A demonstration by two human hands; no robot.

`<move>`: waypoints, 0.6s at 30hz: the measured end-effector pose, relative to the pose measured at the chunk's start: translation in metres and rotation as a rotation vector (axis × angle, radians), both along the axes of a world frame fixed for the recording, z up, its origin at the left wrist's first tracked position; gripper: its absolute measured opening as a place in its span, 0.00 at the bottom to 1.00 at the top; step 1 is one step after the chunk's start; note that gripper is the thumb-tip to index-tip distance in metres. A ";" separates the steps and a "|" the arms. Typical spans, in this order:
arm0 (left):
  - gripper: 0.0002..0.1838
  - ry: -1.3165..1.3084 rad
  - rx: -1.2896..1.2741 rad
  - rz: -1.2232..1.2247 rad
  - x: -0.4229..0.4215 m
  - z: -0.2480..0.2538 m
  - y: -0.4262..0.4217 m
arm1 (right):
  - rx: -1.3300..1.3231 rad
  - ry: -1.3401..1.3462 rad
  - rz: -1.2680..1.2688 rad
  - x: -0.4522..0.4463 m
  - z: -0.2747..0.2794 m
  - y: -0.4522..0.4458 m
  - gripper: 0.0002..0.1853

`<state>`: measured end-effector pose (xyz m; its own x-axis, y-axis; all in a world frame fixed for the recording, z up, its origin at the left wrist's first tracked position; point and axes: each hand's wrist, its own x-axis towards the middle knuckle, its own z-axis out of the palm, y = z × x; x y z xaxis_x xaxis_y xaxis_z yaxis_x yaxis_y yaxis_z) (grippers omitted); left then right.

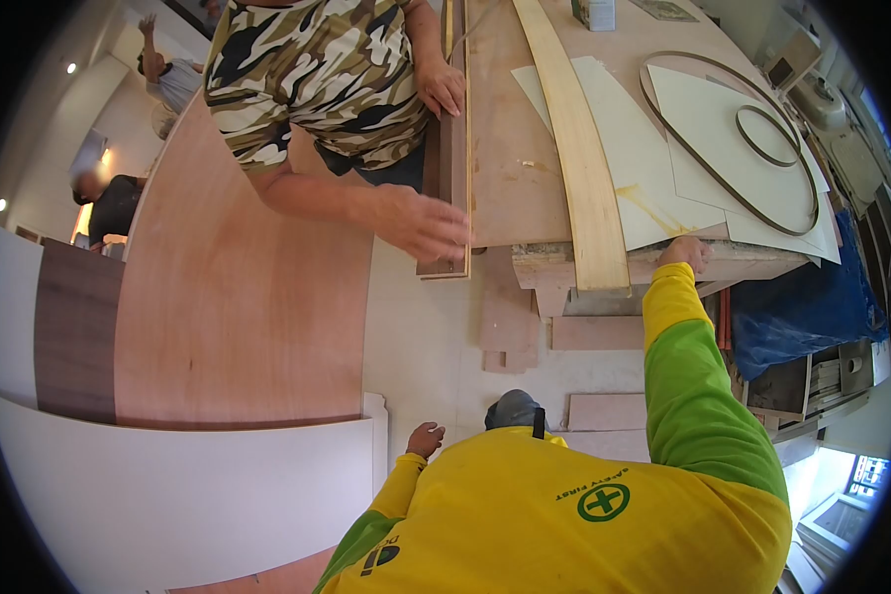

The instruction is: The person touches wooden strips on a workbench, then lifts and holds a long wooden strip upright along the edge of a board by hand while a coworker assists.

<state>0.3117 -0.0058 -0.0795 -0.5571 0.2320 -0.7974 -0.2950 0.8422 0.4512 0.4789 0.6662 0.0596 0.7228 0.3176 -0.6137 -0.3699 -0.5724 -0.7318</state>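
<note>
My right hand [685, 254] rests at the near edge of the workbench [554, 259], beside the white sheets [653, 168]. Its fingers are curled, and what they may hold is hidden. Low in the view, my left hand [426, 439] hangs away from the bench with its fingers slightly apart and nothing visible in them. A long, curved pale wood strip [586, 158] lies across the sheets to the left of my right hand, its end sticking out past the bench edge.
Across from me, a co-worker in a camouflage shirt [317, 79] has one hand on a long brown frame [452, 168]; the other is blurred near its end. A large wood panel [238, 287] stands left. Dark strip loops [653, 99] and a blue bag [802, 307] are right.
</note>
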 end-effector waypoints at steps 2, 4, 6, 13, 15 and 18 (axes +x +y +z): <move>0.32 -0.002 0.007 0.009 -0.001 -0.003 0.000 | -0.003 -0.003 0.020 -0.001 0.009 -0.006 0.32; 0.32 0.001 0.008 -0.006 -0.002 -0.004 0.001 | -0.005 -0.006 0.041 0.000 0.009 -0.008 0.32; 0.32 0.000 0.007 -0.007 -0.002 -0.004 0.002 | -0.024 -0.002 0.090 0.000 0.005 -0.008 0.31; 0.33 -0.022 0.010 0.002 -0.002 -0.008 0.001 | 0.040 0.101 0.026 0.003 0.008 -0.009 0.37; 0.32 -0.017 0.006 -0.010 -0.001 -0.007 0.001 | 0.067 0.104 0.022 0.003 0.002 -0.006 0.37; 0.33 -0.016 -0.003 -0.016 -0.001 -0.007 0.001 | 0.075 0.106 0.023 0.002 0.001 -0.005 0.38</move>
